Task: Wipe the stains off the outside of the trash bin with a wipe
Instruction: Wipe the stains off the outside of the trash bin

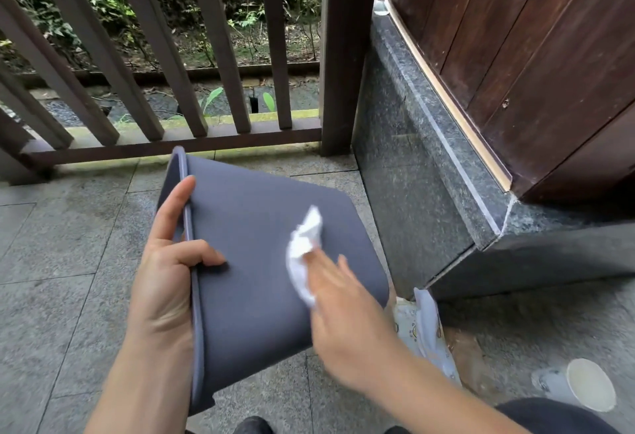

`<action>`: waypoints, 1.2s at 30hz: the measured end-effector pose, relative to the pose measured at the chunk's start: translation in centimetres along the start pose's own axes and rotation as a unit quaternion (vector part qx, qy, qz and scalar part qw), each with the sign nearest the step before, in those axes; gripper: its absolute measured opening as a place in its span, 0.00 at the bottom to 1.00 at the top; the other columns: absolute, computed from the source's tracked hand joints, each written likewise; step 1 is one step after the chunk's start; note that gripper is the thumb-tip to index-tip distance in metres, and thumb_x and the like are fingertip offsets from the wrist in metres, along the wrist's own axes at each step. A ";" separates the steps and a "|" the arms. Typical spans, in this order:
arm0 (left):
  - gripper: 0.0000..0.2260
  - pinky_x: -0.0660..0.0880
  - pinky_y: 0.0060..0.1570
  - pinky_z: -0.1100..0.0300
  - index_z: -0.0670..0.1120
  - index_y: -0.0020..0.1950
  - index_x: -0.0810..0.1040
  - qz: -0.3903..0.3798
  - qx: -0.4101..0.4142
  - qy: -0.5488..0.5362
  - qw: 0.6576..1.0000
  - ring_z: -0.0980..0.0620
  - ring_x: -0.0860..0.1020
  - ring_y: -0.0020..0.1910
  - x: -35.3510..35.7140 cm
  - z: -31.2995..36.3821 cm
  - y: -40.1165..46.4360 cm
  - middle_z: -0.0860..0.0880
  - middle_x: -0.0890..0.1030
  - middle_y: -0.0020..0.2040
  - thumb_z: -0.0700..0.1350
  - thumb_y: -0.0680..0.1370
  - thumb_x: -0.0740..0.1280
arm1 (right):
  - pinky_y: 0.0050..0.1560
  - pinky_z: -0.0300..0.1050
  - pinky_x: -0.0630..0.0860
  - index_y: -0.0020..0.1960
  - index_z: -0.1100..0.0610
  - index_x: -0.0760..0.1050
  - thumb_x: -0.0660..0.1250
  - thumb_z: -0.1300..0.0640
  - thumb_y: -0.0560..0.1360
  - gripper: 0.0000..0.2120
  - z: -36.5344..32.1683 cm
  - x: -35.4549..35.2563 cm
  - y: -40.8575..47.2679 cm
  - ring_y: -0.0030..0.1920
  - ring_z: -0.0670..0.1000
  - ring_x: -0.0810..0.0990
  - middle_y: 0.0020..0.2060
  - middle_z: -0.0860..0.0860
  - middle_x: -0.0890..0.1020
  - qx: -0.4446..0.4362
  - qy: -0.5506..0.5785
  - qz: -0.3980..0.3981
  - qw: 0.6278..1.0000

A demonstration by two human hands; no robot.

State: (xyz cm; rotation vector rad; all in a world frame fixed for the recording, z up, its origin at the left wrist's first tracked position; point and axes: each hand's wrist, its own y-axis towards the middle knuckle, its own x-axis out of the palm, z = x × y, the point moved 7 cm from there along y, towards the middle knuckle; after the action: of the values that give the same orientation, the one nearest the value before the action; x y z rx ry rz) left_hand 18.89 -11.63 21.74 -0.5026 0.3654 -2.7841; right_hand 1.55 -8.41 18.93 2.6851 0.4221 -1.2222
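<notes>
A grey-blue plastic trash bin (pixel 254 262) is tipped on its side above the stone floor, its broad outer wall facing up and its rim to the left. My left hand (pixel 168 268) grips that rim, thumb on the outer wall and fingers inside. My right hand (pixel 347 317), blurred, presses a crumpled white wipe (pixel 304 248) flat against the wall near its middle right. No stain shows clearly on the visible wall.
A pack of wipes (pixel 426 330) lies on the floor just right of the bin. A round white lid (pixel 589 385) rests at lower right. A dark stone plinth (pixel 429 172) and a wooden door stand to the right, with a wooden railing (pixel 171 138) behind.
</notes>
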 end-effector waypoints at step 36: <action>0.13 0.82 0.51 0.49 0.43 0.64 0.79 -0.095 0.074 -0.011 0.993 0.46 0.85 0.56 1.3 2.4 -0.4 0.44 0.86 0.58 0.45 0.80 0.67 | 0.77 0.55 0.55 0.60 0.58 0.69 0.51 0.61 0.82 0.11 -8.5 3.2 -1.8 0.78 0.49 0.59 0.69 0.53 0.76 -0.277 -0.036 0.050 0.959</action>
State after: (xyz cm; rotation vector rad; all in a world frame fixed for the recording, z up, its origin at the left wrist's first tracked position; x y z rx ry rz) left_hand 18.56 -12.14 24.41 -0.5594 0.1107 -2.9553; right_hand 9.05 -3.89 21.96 2.1510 0.5196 -0.9872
